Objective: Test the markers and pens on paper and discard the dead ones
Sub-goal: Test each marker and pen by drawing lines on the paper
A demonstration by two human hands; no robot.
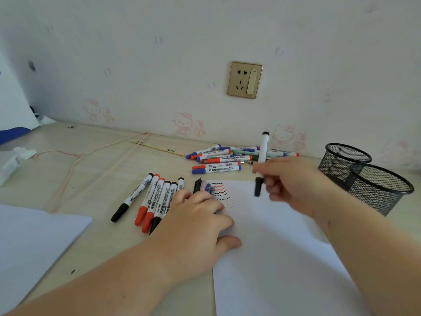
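While the flat left hand (200,215) steadies the white paper sheet (268,247), the right hand (289,181) pinches a black-capped white marker (262,163) upright, presumably for testing.

Our left hand (196,222) hides the lower ends of several markers (168,197). The marker (262,160) in our right hand (289,183) is motion-blurred; its label is unreadable.

right hand (289,181) gripping black marker (262,163), above paper (273,247)

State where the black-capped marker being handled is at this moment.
In the head view, the black-capped marker is right of centre, held nearly upright in the right hand above the test paper, in front of the marker pile.
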